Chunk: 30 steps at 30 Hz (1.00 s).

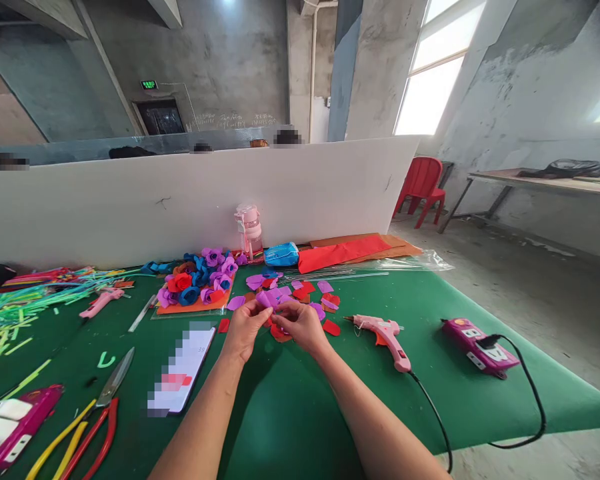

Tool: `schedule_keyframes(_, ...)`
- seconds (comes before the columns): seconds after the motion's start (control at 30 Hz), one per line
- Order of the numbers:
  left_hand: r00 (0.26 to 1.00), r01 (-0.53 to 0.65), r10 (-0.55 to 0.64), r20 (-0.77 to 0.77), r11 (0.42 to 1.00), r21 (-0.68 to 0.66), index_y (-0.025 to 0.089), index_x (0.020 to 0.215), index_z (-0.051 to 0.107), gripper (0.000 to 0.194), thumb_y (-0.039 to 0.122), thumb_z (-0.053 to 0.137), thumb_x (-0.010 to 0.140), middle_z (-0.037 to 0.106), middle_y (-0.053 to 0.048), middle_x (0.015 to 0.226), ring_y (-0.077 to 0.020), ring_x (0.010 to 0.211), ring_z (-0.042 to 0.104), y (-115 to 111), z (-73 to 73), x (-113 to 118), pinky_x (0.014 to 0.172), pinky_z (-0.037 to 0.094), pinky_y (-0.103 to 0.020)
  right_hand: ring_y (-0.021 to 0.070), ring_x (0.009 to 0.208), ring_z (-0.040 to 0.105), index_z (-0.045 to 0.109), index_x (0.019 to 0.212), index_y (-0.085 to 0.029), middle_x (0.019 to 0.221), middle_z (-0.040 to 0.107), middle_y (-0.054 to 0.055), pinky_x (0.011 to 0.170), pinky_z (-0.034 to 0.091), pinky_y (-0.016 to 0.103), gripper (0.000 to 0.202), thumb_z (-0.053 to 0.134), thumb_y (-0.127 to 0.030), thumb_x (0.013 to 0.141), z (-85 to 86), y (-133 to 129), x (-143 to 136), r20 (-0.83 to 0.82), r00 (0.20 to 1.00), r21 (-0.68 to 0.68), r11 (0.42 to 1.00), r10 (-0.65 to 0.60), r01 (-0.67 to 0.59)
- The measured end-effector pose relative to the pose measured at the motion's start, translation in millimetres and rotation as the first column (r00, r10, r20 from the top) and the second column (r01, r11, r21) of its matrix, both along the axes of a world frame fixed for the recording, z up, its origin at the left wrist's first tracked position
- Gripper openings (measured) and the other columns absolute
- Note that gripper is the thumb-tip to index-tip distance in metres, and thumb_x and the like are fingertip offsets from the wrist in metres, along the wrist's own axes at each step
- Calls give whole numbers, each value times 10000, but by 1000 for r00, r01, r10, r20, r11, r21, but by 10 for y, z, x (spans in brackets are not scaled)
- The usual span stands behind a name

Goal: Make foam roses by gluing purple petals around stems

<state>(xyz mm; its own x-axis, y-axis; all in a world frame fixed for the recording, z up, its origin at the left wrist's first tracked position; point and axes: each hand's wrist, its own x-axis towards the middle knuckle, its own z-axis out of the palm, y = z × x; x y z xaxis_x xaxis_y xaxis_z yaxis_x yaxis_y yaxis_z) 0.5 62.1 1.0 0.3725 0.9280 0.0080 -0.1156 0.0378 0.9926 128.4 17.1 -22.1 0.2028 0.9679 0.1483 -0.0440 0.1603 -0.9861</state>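
Close together over the petals, my left hand [246, 325] and my right hand [301, 325] pinch a purple petal [270, 298] between their fingertips. It looks like crepe paper; its lower edge is hidden by my fingers. Loose red petals [332, 327] and purple petals [236, 303] lie scattered around and beneath my hands. Left of them, finished paper flowers [180, 281] in purple, blue and red are heaped on an orange sheet [193, 308]. To the right rests a pink glue gun [387, 335], its cord running toward the table's front edge.
Scissors [111, 383], pliers with red handles [97, 433] and a phone [193, 367] lie left on the green table [290, 427]. Power strips [480, 347] sit at both sides. Behind stand a pink bottle [250, 230], a blue packet [281, 255], red paper [345, 253] and a white partition [190, 207].
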Motion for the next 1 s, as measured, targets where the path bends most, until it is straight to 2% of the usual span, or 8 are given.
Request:
schedule_keyframes(0.17, 999, -15, 16, 35, 999, -43, 141, 761, 663, 230, 305, 719, 608, 626, -10, 686, -114, 623, 544, 19, -21, -6, 590, 423, -230, 142, 635, 608, 638, 837, -187, 728, 660, 12, 496, 441, 210, 302, 712, -400, 635, 25, 9, 15, -169, 985, 13, 1000, 29, -27)
schedule_keyframes(0.43, 988, 48, -30, 150, 992, -120, 151, 794, 661, 226, 251, 746, 609, 623, 2, 738, -81, 632, 526, -24, 20, 1, 606, 431, -204, 106, 572, 577, 630, 778, -172, 662, 632, -12, 534, 438, 213, 270, 746, -348, 608, 37, 6, 3, -309, 951, -10, 1000, 11, -15)
schedule_keyframes(0.6, 983, 67, -40, 180, 987, -149, 143, 767, 664, 215, 236, 755, 595, 622, 1, 722, -82, 625, 533, -33, 46, 7, 617, 437, -210, 99, 566, 569, 632, 814, -166, 650, 631, -8, 516, 419, 201, 281, 734, -353, 632, 60, -13, -3, -342, 939, -44, 998, 26, -44)
schedule_keyframes(0.83, 985, 27, -5, 172, 992, -125, 138, 777, 660, 212, 232, 737, 604, 619, 9, 705, -78, 613, 523, -36, 12, 31, 602, 427, -204, 91, 539, 549, 639, 771, -162, 648, 625, -13, 500, 405, 203, 240, 736, -330, 630, 40, -5, -47, -298, 955, 19, 1000, -7, 13)
schedule_keyframes(1.0, 985, 35, -15, 173, 993, -114, 131, 789, 657, 218, 228, 731, 608, 615, 7, 706, -78, 617, 518, -34, -4, 41, 606, 422, -202, 99, 563, 576, 644, 798, -168, 674, 636, -9, 507, 420, 203, 260, 735, -344, 630, 38, -9, -51, -348, 937, -11, 1000, -6, 2)
